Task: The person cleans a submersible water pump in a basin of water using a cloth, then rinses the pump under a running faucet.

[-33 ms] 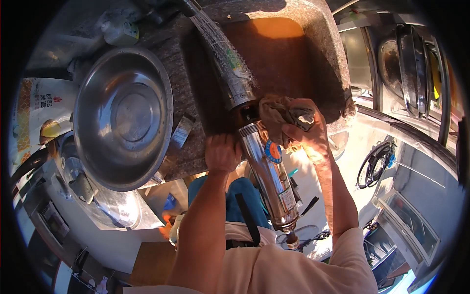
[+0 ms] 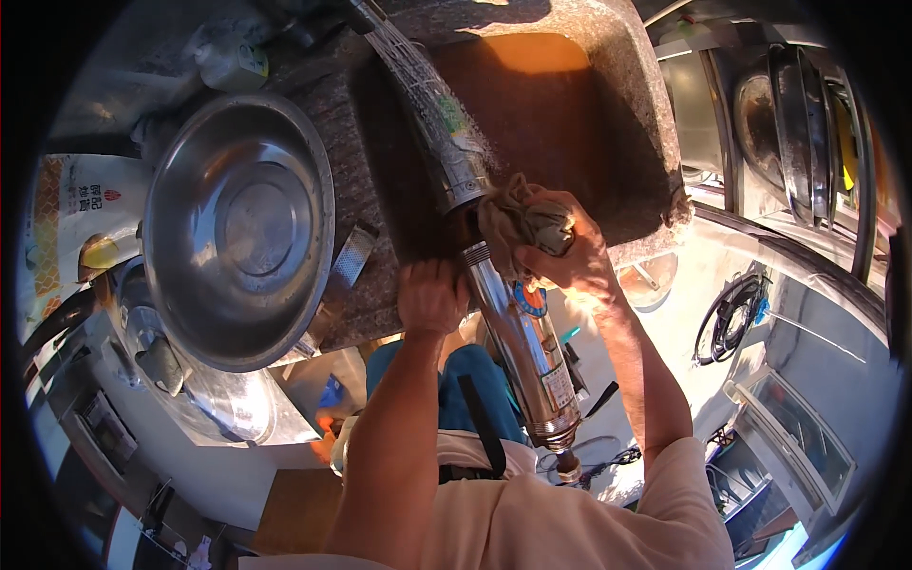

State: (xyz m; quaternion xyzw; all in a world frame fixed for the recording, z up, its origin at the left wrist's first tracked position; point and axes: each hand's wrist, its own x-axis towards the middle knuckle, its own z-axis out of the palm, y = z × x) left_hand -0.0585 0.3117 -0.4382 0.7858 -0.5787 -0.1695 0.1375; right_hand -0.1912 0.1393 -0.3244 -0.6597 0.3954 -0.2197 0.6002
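A long, shiny steel submersible pump [image 2: 521, 332] slants across the sink's front edge, its lower end near my lap. Its upper section [image 2: 446, 142] reaches into the stone sink [image 2: 655, 142]. Between the sections are a dark gap and a threaded collar. My right hand [image 2: 575, 252] grips a crumpled, dirty beige rag [image 2: 508, 218] against the pump near that gap. Just left of the pump, my left hand [image 2: 432, 296] has its fingers bent over the sink's front rim; the fingertips are hidden. A blue and red round sticker shows partly below the rag.
A large steel basin [image 2: 256, 228] stands left of the sink, with a small perforated metal piece [image 2: 353, 255] between them. Brownish water or residue colours the sink floor. At right are a coiled black cable [image 2: 730, 318] and pans [image 2: 760, 123] on a rack.
My right hand has moved slightly left and up with the rag, which now covers more of the pump's threaded collar and gap. My left hand and the pump have stayed in place.
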